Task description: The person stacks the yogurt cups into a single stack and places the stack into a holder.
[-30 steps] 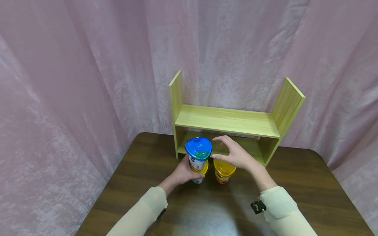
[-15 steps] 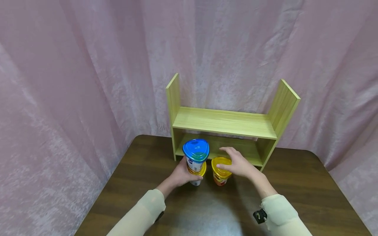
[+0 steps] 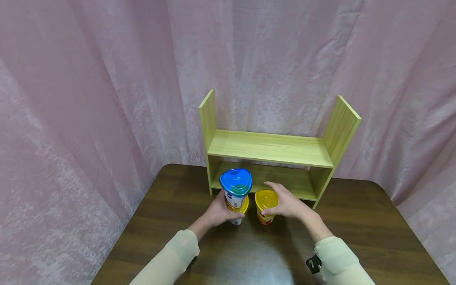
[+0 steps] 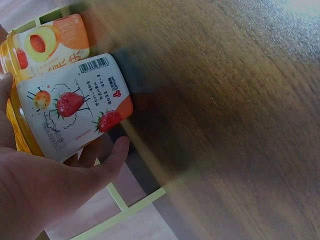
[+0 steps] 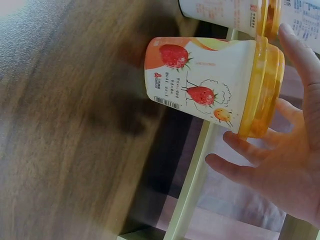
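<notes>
In the head view, a blue-lidded cup [image 3: 236, 183] stands stacked on a yellow-lidded cup [image 3: 245, 205] in front of the shelf. My left hand [image 3: 218, 209] grips the stack around the lower cup's lid, thumb on the near side. Strawberry pictures show on this cup [image 4: 75, 102] in the left wrist view. Just to the right is a second yellow-lidded cup [image 3: 266, 199], also printed with strawberries. My right hand [image 3: 287, 202] is spread around its lid, thumb in front and fingers behind. In the right wrist view, the fingers [image 5: 235, 170] of that hand are fairly straight beside the lid.
A light wooden shelf [image 3: 270, 147] with two levels and tall side panels stands behind the cups. It rests at the back of a dark brown wooden table [image 3: 171, 198]. Pink curtains [image 3: 142, 79] hang behind and at both sides.
My right hand has come down and towards me, and now surrounds the right yellow-lidded cup's lid. The left hand keeps its grip on the stack. The head view has shifted slightly.
</notes>
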{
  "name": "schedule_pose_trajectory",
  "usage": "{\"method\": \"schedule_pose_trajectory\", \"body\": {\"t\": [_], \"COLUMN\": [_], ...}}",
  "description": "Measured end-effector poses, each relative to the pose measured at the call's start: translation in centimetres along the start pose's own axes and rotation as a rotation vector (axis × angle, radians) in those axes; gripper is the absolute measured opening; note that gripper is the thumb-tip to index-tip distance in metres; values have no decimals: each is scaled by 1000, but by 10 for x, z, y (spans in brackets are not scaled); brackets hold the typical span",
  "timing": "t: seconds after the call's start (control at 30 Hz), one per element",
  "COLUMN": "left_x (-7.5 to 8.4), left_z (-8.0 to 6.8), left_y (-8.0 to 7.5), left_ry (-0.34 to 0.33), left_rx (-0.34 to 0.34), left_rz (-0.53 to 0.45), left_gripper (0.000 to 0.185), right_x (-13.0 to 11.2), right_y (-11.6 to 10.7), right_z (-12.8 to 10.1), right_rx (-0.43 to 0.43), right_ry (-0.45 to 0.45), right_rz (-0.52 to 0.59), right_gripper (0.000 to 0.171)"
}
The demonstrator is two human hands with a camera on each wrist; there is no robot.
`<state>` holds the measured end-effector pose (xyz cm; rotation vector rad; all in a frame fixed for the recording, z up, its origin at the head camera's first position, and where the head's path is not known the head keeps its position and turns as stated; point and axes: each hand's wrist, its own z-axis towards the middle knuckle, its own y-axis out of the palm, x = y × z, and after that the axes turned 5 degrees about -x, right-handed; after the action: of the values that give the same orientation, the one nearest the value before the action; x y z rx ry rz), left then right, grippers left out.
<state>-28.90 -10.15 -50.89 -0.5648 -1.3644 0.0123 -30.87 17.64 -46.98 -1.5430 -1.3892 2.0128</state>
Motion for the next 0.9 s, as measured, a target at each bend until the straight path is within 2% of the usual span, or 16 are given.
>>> {"method": "schedule_pose_trajectory", "body": {"t": [0.07,0.33,0.9], "left_x": [-10,-7,-12], "left_z": [4,4,4], "left_y": [1,1,1], "left_ry": [-2,-40,-40], "left_rx": [3,4,-3], "left_rz": [6,28,11], "left_gripper": [94,95,97], "right_x": [1,4,3], "right_y": [1,4,12], "right_z": [0,0,4], "right_rx": [-1,-2,-11], "right_ry": [-2,-17,-25], "right_rz": [-1,-16,-49], "right_gripper": [104,104,101]}}
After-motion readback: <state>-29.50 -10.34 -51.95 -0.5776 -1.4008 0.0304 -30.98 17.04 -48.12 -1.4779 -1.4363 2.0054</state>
